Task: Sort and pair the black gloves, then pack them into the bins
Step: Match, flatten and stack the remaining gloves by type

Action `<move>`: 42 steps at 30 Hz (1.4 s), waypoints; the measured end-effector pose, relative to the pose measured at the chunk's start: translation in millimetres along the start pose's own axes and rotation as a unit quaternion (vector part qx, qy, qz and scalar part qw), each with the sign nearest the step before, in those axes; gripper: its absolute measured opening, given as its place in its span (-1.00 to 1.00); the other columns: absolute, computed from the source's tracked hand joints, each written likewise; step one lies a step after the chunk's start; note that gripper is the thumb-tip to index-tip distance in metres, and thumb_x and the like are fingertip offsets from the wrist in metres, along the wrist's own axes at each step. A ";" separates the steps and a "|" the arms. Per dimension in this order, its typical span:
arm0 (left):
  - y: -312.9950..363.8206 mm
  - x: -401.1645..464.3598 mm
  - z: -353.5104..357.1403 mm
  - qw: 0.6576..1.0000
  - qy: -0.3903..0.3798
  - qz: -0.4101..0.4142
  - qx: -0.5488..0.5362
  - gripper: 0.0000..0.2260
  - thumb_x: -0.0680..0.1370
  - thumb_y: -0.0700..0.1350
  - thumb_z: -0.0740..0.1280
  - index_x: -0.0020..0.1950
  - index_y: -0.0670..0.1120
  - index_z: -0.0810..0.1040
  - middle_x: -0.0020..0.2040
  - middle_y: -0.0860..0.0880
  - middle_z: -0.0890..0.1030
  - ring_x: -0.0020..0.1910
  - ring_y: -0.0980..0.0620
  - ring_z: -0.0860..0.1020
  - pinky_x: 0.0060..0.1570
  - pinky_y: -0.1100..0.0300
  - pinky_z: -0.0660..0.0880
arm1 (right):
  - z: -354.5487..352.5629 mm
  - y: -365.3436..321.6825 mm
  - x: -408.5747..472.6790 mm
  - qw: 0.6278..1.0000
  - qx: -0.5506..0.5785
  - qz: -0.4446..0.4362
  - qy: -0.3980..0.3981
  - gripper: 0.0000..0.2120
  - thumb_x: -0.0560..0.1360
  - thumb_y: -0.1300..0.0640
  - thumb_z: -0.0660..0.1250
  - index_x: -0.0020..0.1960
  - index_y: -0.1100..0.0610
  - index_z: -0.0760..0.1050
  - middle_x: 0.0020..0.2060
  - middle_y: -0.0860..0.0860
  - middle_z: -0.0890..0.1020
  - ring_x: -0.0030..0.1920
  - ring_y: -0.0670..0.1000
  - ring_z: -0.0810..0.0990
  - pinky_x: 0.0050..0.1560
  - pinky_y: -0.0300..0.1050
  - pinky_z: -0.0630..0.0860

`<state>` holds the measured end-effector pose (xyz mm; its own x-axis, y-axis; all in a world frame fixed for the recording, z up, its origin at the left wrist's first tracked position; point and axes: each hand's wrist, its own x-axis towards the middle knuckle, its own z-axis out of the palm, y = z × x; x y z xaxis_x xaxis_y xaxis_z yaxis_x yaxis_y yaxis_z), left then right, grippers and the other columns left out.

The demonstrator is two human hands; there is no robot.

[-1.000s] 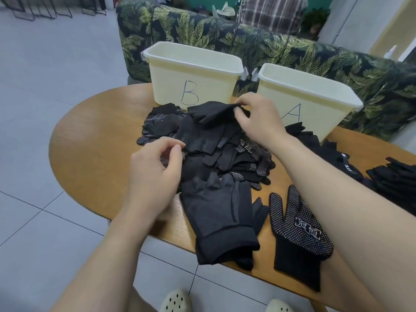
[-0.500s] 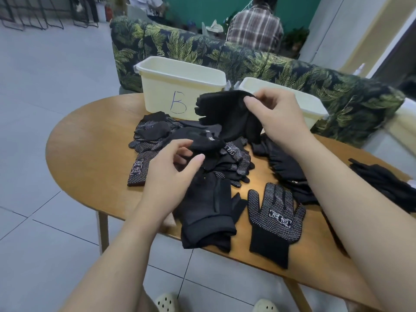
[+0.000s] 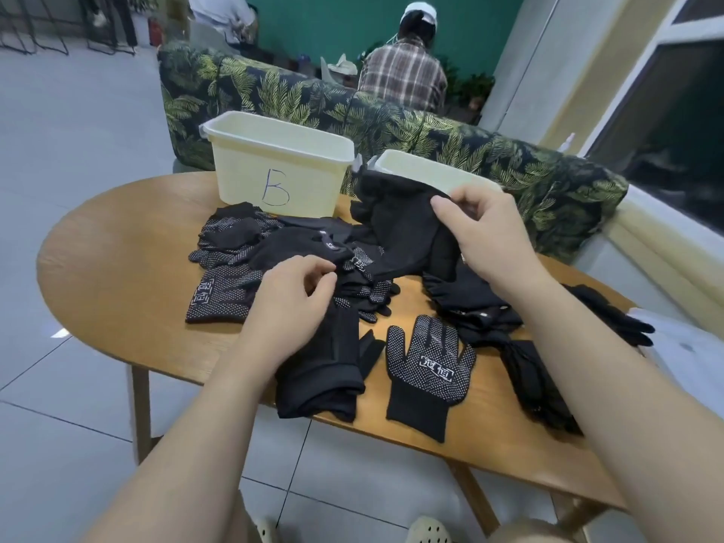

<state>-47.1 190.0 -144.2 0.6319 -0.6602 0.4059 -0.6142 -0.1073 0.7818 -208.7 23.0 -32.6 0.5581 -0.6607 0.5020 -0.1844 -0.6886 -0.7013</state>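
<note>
A heap of black gloves (image 3: 282, 244) lies mid-table in front of the cream bin marked B (image 3: 276, 166). My right hand (image 3: 482, 233) pinches a plain black glove (image 3: 395, 221) and holds it lifted before the second cream bin (image 3: 431, 170). My left hand (image 3: 290, 307) rests on the heap's near side, its fingertips pinching black glove fabric. A folded stack of plain gloves (image 3: 321, 370) sits at the near edge. Beside it a dotted glove (image 3: 429, 370) lies flat, palm up.
The oval wooden table (image 3: 117, 268) stands on grey tile. More black gloves (image 3: 611, 311) lie at the right end. A leaf-print sofa (image 3: 509, 162) runs behind the bins, and a person in a plaid shirt (image 3: 403, 72) sits beyond it.
My right hand has carried the plain glove up off the heap and rightward, over the second bin's front. My left hand has shifted a little and closed its fingertips on fabric.
</note>
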 end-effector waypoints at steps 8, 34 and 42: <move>25.6 -21.4 -26.3 0.941 -0.031 -0.111 -0.319 -0.59 0.48 0.29 0.33 0.03 -0.03 0.69 -0.08 -0.05 0.72 -0.26 0.06 0.59 -0.27 0.13 0.51 | 30.8 -17.2 -47.6 0.998 0.006 -0.032 -0.052 -0.85 0.57 0.04 0.43 -0.14 0.06 0.62 -0.24 -0.02 0.70 -0.20 -0.15 0.59 -0.11 -0.13 0.51; 2.5 -35.8 -67.3 0.913 -0.062 -0.152 -0.374 -0.82 0.64 -0.23 0.33 0.21 -0.14 0.65 0.02 -0.10 0.74 -0.05 -0.02 0.71 -0.14 0.06 0.67 | 67.2 -8.7 -88.1 0.874 0.330 0.252 -0.252 -0.75 0.54 0.19 0.42 0.17 0.27 0.63 0.02 0.17 0.71 -0.11 0.05 0.64 -0.18 -0.21 0.55; -8.5 -37.8 -70.7 0.926 -0.056 -0.252 -0.274 -0.86 0.62 -0.21 0.37 0.09 -0.28 0.64 -0.21 -0.17 0.63 -0.40 -0.02 0.61 -0.51 0.22 0.53 | 76.5 -13.2 -76.4 0.915 0.242 0.240 -0.216 -0.73 0.61 0.29 0.36 -0.22 0.07 0.63 -0.33 -0.07 0.66 -0.38 -0.11 0.55 -0.28 -0.24 0.53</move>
<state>-32.4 268.5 -132.7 0.7009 -0.7056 -0.1041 0.0972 -0.0500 0.9940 -187.0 105.4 -100.5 0.7932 -0.6013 -0.0964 -0.1710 -0.0680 -0.9829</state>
